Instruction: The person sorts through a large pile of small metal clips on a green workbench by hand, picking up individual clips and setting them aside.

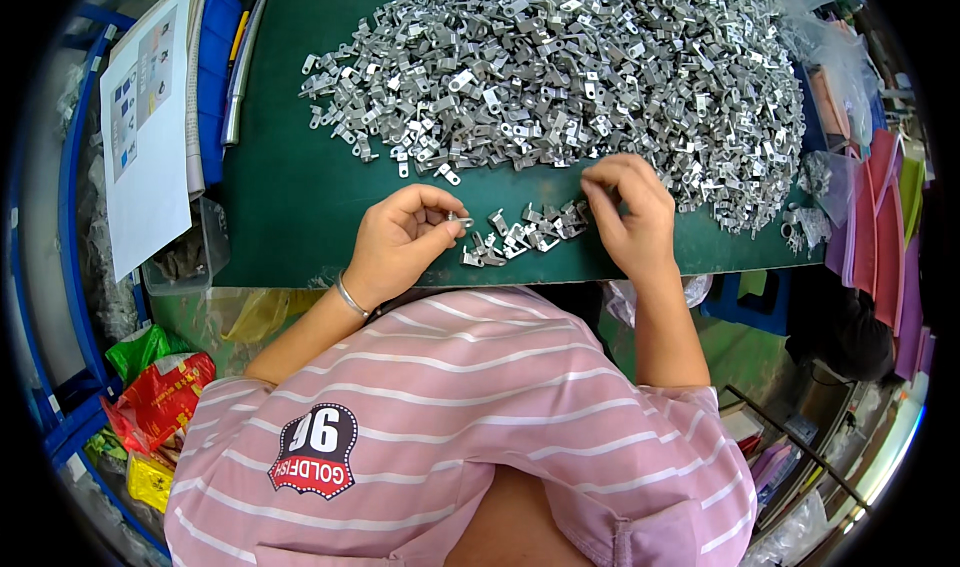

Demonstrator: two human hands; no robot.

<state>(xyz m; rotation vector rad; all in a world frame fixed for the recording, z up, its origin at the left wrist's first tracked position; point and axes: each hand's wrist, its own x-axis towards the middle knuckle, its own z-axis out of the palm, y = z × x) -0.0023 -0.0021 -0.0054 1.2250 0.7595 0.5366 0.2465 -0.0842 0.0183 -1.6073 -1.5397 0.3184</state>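
1. Head view: the left hand (394, 249) has its grip closed in a pinch on a small metal bracket (462, 221), held over the green tabletop (270, 192) at the left end of a small cluster (541, 229) of like pieces. A light fingertip pinch seems right for so small a part; pressing harder would probably just tilt it.
2. The right hand (640, 217) is at the cluster's right end, its bent fingertips close together beside the near edge of the large heap (560, 77). I cannot tell whether its grip holds a piece. Touching one bracket at a time looks wisest, since overlapping pieces could hook together.
3. The cluster lies between the hands, toward the tabletop's near edge; the heap spreads over the far side and to the right. Keeping the bare strip between them should help prevent mixing.
4. A loose bracket (448, 175) lies just beyond the left hand. Short, low movements should avoid knocking it aside.
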